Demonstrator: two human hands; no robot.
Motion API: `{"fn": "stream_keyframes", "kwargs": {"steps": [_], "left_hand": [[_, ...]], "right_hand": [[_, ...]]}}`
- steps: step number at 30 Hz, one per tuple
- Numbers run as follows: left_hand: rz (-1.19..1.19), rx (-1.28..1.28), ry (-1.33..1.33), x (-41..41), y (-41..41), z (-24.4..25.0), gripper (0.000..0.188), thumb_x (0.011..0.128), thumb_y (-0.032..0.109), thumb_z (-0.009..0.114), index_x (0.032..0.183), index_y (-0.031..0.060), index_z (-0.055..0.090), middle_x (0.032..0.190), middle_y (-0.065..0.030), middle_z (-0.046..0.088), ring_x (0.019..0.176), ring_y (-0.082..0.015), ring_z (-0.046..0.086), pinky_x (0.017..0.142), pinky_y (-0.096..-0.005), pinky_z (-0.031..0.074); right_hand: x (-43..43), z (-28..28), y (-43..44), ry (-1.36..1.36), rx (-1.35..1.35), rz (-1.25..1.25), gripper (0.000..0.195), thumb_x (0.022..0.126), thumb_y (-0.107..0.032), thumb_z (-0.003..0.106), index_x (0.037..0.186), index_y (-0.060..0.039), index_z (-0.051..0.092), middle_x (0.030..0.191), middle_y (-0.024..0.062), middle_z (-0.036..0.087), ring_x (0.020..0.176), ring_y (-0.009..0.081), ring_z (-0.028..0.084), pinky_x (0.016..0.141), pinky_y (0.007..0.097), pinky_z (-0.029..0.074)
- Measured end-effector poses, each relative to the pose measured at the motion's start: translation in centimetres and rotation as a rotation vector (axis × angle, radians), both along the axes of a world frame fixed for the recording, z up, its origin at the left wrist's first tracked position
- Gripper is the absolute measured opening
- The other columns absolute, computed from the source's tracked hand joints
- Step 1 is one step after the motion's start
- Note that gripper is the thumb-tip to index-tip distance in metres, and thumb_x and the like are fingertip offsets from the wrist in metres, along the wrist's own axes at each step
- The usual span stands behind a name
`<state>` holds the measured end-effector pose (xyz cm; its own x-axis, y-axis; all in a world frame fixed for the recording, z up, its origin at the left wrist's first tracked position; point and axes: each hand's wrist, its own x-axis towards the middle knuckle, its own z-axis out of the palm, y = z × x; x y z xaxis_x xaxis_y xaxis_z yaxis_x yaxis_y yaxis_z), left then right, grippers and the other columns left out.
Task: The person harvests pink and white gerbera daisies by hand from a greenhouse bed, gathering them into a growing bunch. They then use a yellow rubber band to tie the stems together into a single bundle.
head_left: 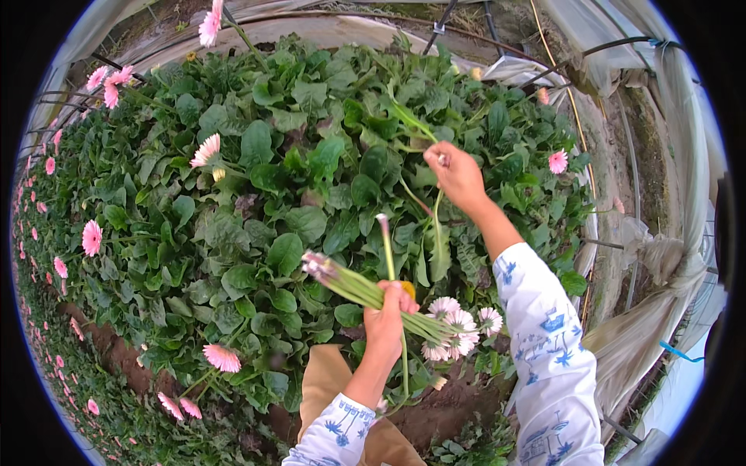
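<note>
My left hand [387, 320] is closed around a bunch of gerbera stems [349, 285]. Their dark reddish lower ends point up and left, and the pale pink flower heads [457, 326] hang to the lower right. One stem [387, 247] stands apart from the bunch, running nearly upright through the same grip. Something yellow [409, 289] shows just behind the fingers. Farther up and right, my right hand [457, 175] is closed on a green leaf [412, 119]; a small whitish end shows at its fingers. Another long leaf [440, 247] hangs below that hand.
Dense gerbera foliage [303, 221] fills the bed before me. Pink blooms [221, 357] rise on the left, with one bloom [558, 161] at the right. Plastic sheeting [670, 233] and thin poles [440, 26] border the bed. Bare soil [443, 408] shows near my legs.
</note>
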<state>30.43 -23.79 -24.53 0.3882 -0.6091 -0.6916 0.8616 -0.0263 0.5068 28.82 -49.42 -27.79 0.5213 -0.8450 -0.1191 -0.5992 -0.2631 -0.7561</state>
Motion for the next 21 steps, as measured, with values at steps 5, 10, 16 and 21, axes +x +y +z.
{"fn": "stream_keyframes", "kwargs": {"steps": [5, 10, 16, 21], "left_hand": [[0.203, -0.016, 0.093, -0.2, -0.4, 0.1, 0.019, 0.097, 0.016, 0.048, 0.081, 0.0087, 0.041, 0.066, -0.0012, 0.043, 0.059, -0.013, 0.043, 0.061, -0.0307, 0.044], [0.115, -0.033, 0.047, -0.1, 0.4, -0.4, 0.022, 0.099, 0.023, 0.046, 0.082, 0.0107, 0.04, 0.068, -0.0006, 0.042, 0.064, -0.0144, 0.045, 0.065, -0.0336, 0.046], [0.12, -0.029, 0.048, -0.1, 0.7, -0.3, 0.02, 0.098, 0.02, 0.046, 0.082, 0.0098, 0.041, 0.068, -0.0011, 0.044, 0.062, -0.0136, 0.045, 0.064, -0.0316, 0.045], [0.111, -0.05, 0.067, -0.5, 0.3, -0.2, 0.02, 0.098, 0.021, 0.046, 0.082, 0.0098, 0.041, 0.068, -0.001, 0.043, 0.062, -0.0136, 0.045, 0.065, -0.0318, 0.045]], "right_hand": [[-1.5, -0.5, 0.0, -0.27, 0.226, -0.229, 0.022, 0.083, -0.015, 0.068, 0.103, -0.0069, 0.063, 0.074, -0.006, 0.05, 0.065, 0.0063, 0.045, 0.062, 0.0228, 0.042], [-1.4, 0.0, -0.3, -0.163, 0.098, -0.254, 0.038, 0.079, -0.01, 0.069, 0.116, -0.0094, 0.061, 0.079, -0.0017, 0.052, 0.069, 0.0098, 0.048, 0.068, 0.0256, 0.045], [-1.0, 1.5, 0.9, 0.371, -0.414, -0.036, 0.048, 0.076, -0.012, 0.07, 0.121, -0.0116, 0.056, 0.099, 0.0096, 0.06, 0.089, 0.0303, 0.06, 0.079, 0.0391, 0.049], [-2.0, 1.2, -0.3, 0.141, -0.142, -0.209, 0.039, 0.079, -0.009, 0.066, 0.117, -0.0074, 0.058, 0.085, 0.0098, 0.064, 0.07, 0.0236, 0.064, 0.066, 0.0369, 0.052]]}}
